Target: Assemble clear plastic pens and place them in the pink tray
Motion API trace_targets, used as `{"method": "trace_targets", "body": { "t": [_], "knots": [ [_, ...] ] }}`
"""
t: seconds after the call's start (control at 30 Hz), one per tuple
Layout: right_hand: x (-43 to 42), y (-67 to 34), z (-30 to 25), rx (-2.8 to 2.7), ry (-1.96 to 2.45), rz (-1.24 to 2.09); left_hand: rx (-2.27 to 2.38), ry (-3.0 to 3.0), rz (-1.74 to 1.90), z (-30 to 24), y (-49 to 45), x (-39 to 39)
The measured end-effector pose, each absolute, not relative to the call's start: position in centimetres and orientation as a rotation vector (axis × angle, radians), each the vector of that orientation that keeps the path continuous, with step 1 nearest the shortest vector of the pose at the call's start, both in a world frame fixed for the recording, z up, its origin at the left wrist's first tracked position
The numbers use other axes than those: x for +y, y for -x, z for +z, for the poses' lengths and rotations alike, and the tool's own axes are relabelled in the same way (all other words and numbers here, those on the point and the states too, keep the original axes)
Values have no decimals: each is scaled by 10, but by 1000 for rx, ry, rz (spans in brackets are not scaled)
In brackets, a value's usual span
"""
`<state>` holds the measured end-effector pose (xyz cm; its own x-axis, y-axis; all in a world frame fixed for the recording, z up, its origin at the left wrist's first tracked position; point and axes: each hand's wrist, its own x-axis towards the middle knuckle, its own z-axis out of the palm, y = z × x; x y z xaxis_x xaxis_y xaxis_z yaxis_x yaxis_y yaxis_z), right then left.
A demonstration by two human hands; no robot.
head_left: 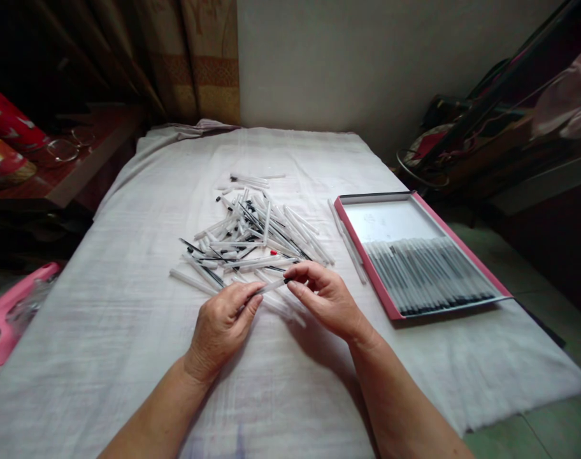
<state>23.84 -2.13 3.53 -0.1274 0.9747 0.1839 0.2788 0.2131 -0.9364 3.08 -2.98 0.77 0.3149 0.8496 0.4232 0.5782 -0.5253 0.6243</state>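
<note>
A translucent pen barrel (pixel 273 286) is held roughly level above the near edge of a loose heap of pen parts (pixel 252 223). My left hand (pixel 226 320) pinches one end of the barrel between thumb and fingers. At the other end, my right hand (pixel 326 298) has thumb and fingertips closed on a small black end piece (pixel 286 280); whether it is a plug or a cap I cannot tell. The heap holds clear barrels, dark refills and small black pieces. A small red piece (pixel 273 252) lies among them.
Right of the heap, a shallow pink-edged box (pixel 376 274) holds a row of pens (pixel 429 277) with dark ends toward me. Loose barrels (pixel 348 242) lie along its left side. A white cloth (pixel 142 331) covers the table. Eyeglasses (pixel 64 150) and a pink object (pixel 13 306) are at left.
</note>
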Motion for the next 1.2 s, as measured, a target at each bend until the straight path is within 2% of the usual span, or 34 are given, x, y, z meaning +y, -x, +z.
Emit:
{"method": "trace_targets", "body": {
  "t": [0.3, 0.53, 0.93, 1.2],
  "knots": [
    [-22, -238, 33, -1614, 1217, 948, 1283, -2201, 1040, 9, -32, -30],
    [-21, -239, 31, -1748, 1149, 798, 1267, -2261, 1039, 9, -31, -30],
    [-19, -240, 28, -1915, 1370, 646, 1225, -2296, 1018, 9, -31, -30],
    [-21, -242, 32, -1823, 1247, 871, 1240, -2310, 1062, 9, -30, -28]
  ]
}}
